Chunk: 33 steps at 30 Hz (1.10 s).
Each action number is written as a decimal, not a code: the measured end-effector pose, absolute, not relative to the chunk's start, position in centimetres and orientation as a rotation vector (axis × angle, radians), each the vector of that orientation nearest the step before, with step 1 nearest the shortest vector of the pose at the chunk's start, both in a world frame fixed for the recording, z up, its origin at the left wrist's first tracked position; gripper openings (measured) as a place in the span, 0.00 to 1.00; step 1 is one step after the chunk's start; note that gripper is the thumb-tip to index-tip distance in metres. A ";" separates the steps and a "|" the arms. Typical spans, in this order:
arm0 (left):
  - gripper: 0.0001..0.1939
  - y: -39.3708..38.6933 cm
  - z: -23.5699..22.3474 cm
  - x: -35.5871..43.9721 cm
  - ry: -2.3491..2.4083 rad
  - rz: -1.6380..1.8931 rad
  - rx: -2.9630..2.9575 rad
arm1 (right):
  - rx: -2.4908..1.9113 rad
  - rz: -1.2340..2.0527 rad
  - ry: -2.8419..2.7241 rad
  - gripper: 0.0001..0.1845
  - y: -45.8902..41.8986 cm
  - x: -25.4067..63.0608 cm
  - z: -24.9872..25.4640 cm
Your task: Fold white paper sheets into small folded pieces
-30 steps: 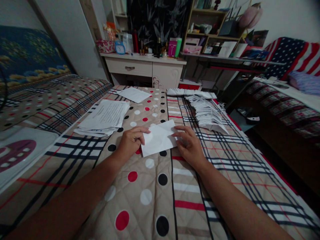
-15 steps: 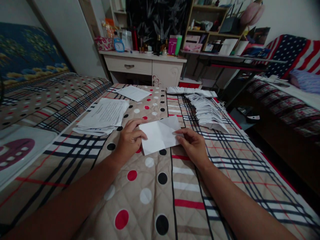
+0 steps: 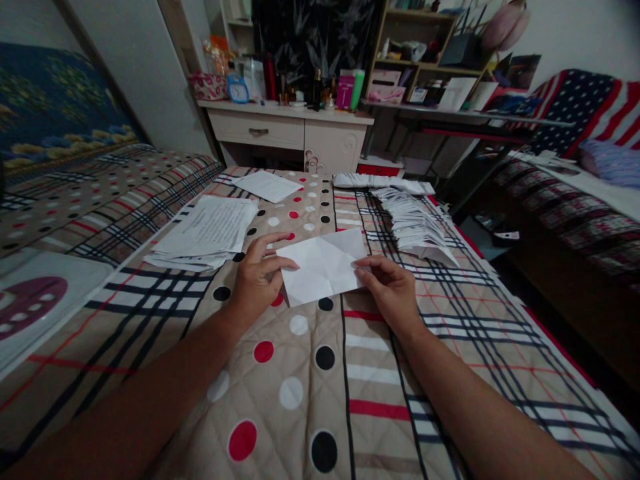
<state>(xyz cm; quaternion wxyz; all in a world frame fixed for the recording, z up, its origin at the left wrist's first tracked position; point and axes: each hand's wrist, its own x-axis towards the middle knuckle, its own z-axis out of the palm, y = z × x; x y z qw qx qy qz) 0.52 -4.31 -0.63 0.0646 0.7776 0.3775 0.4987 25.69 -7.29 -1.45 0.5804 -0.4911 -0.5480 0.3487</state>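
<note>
A creased white sheet of paper (image 3: 324,268) is held between my two hands, just over the patterned bedspread (image 3: 300,360). My left hand (image 3: 257,277) pinches its left edge, thumb on top, with the index finger raised a little away from the paper. On the opposite edge, my right hand (image 3: 390,290) grips the paper between thumb and fingers. Crease lines cross the middle of the sheet. To the left lies a stack of printed sheets (image 3: 205,230); to the right, a long row of folded papers (image 3: 417,227) overlaps like a fan.
Behind the printed stack lies a separate sheet (image 3: 270,185). Another bundle of folded papers (image 3: 383,183) is at the bed's far right. A white bag with a purple print (image 3: 75,267) rests at left. Beyond the bed stands a white dresser (image 3: 280,130) crowded with bottles.
The paper has shifted slightly up and right and shows more of its upper right side. My left index finger has lifted off the paper; the right hand has barely moved.
</note>
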 end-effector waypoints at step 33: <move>0.30 -3.3 -1.5 0.7 1.107 1.160 1.388 | -1.220 0.910 -1.299 0.20 -7.5 25.0 -0.9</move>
